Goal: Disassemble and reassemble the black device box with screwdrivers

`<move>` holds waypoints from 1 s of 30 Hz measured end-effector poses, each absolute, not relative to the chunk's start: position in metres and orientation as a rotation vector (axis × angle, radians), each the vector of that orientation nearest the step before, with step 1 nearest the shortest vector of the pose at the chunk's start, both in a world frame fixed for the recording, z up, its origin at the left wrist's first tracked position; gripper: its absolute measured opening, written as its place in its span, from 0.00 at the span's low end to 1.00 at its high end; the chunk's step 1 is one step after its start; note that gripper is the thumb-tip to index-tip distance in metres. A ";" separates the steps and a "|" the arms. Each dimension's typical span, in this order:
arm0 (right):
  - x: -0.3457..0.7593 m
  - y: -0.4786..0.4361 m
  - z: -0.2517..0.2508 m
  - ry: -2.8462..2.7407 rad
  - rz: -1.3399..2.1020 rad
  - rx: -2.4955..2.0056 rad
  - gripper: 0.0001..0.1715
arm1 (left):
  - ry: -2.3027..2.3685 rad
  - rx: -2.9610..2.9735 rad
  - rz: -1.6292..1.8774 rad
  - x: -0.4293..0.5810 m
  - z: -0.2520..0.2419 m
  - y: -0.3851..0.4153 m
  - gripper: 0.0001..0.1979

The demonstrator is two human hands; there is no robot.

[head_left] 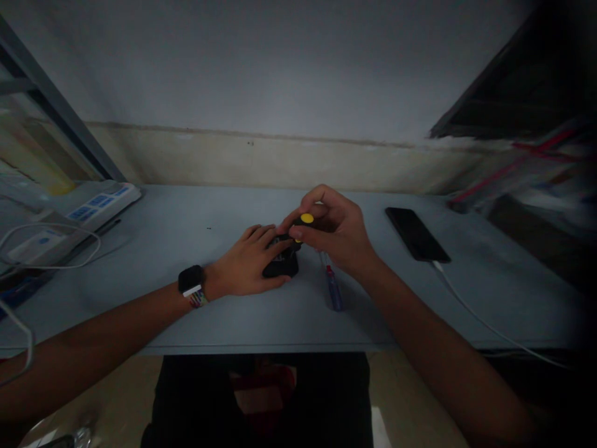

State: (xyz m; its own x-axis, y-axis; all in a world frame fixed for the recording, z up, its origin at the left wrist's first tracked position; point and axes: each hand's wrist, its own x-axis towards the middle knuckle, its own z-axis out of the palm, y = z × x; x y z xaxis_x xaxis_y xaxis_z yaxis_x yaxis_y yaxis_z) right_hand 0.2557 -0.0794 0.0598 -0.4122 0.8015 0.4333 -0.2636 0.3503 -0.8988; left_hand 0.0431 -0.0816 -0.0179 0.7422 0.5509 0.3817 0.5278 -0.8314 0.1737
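A small black device lies on the grey table in the middle of the view. My left hand, a black watch on its wrist, rests over the device and holds it down, fingers curled around its left side. My right hand is closed on a black tool with a yellow cap, held upright with its tip down on the device. A thin blue and red screwdriver lies on the table just below my right hand.
A black phone lies at the right with a white cable running off toward the table's front edge. At the left sit a white box with blue labels and loose white wires. A wall stands behind the table.
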 end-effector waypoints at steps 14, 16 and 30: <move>0.266 -0.073 0.060 -1.681 1.257 -0.471 0.14 | 0.906 2.874 0.655 0.044 -0.017 -0.082 0.36; 0.262 -0.075 0.060 -1.664 1.212 -0.485 0.17 | 0.905 2.879 0.653 0.044 -0.017 -0.082 0.36; 0.267 -0.068 0.057 -1.693 1.241 -0.541 0.15 | 0.902 2.866 0.657 0.044 -0.017 -0.082 0.36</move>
